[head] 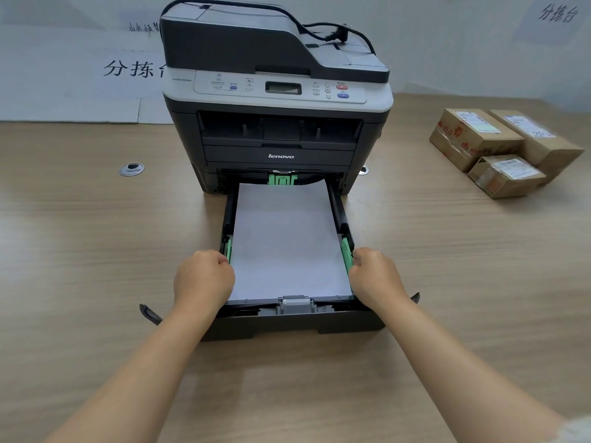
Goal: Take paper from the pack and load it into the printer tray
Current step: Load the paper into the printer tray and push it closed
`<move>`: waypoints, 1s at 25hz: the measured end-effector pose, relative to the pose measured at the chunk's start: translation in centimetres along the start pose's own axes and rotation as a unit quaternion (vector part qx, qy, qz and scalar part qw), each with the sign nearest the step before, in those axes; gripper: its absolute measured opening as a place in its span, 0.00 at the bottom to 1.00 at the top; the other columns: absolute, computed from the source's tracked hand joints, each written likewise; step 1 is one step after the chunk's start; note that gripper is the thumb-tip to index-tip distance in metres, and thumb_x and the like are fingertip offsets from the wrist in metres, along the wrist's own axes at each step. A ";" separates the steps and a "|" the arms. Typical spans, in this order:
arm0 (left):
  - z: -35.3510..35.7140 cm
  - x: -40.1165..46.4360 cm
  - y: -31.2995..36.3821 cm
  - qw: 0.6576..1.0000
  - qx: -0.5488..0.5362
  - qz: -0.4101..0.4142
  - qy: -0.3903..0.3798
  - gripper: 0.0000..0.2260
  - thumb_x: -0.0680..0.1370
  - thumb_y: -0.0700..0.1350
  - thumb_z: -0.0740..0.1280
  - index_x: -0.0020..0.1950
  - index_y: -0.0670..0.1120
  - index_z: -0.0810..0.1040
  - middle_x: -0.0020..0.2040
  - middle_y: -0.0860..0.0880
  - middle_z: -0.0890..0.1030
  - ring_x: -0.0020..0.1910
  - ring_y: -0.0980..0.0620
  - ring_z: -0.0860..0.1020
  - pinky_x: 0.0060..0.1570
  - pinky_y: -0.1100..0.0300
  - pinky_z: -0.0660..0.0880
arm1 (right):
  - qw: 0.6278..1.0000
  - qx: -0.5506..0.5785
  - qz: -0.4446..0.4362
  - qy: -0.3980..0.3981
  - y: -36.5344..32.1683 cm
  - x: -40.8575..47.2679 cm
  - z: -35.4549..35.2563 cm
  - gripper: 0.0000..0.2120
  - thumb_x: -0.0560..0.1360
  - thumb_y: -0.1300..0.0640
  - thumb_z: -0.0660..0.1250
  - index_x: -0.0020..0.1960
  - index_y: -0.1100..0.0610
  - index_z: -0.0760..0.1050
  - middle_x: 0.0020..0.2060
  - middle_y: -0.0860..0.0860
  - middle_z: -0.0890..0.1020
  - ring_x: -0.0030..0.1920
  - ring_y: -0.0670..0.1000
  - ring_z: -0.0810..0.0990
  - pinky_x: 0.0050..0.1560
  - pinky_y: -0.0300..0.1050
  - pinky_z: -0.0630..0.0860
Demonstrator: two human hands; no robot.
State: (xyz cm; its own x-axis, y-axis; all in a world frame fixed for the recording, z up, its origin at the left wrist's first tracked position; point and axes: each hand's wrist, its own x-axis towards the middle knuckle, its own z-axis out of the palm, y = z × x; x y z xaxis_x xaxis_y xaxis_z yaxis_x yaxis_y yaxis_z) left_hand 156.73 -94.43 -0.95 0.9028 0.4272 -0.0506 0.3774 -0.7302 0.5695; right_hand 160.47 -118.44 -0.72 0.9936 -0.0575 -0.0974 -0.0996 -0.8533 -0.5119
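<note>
Before the printer [275, 100], its tray [287, 324] is pulled out over the wooden table [96, 251], white paper [287, 244] lying flat inside between green side guides [346, 255]. Bare tabletop lies open on both sides of the tray. Left hand [204, 279] and right hand [375, 276] curl half-closed, fingers pinching the paper's side edges, forearms straight.

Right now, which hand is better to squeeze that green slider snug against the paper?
Probably the right hand. Its fingers are already at the bigger green slider beside the paper. The left hand is curled at the tray's other side, where little green shows.
</note>
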 end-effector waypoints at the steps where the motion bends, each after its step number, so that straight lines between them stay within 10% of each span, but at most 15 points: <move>1: -0.1 -0.1 0.0 1.000 -0.002 -0.002 0.000 0.11 0.72 0.33 0.58 0.36 0.47 0.74 0.36 0.45 0.75 0.36 0.43 0.71 0.35 0.56 0.67 | 1.000 0.000 -0.004 0.001 0.0 -0.1 -0.1 0.12 0.69 0.72 0.53 0.30 0.61 0.62 0.28 0.54 0.67 0.33 0.58 0.66 0.29 0.44 0.56; 15: 0.4 -1.1 -0.7 0.993 0.074 0.095 -0.009 0.12 0.80 0.40 0.54 0.40 0.40 0.72 0.38 0.41 0.77 0.36 0.42 0.73 0.31 0.56 0.66 | 0.996 -0.058 -0.046 0.051 -0.2 -0.8 0.0 0.08 0.77 0.64 0.53 0.42 0.60 0.68 0.30 0.53 0.71 0.31 0.55 0.70 0.26 0.44 0.57; 18: 0.0 -2.7 -0.9 0.980 0.094 0.173 0.035 0.14 0.81 0.44 0.53 0.38 0.44 0.70 0.36 0.45 0.75 0.37 0.44 0.72 0.33 0.55 0.66 | 0.980 -0.071 -0.125 0.139 0.0 -2.3 0.3 0.13 0.78 0.63 0.56 0.58 0.61 0.75 0.41 0.58 0.82 0.40 0.60 0.78 0.33 0.45 0.70; 25: 0.8 -6.1 -2.5 0.942 0.136 0.273 0.137 0.19 0.78 0.49 0.53 0.49 0.41 0.80 0.46 0.45 0.83 0.47 0.42 0.81 0.44 0.48 0.76 | 0.933 -0.076 -0.260 0.239 1.4 -5.6 2.0 0.17 0.77 0.57 0.56 0.56 0.64 0.78 0.50 0.57 0.85 0.51 0.56 0.84 0.52 0.49 0.80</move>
State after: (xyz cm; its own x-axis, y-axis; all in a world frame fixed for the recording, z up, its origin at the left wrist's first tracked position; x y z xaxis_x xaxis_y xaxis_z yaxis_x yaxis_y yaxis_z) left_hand 150.43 -95.61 -2.72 0.9047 0.0429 0.4239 -0.0549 -0.9749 0.2158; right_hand 154.71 -118.32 -2.61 0.8196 0.1910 0.5402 0.3750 -0.8916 -0.2537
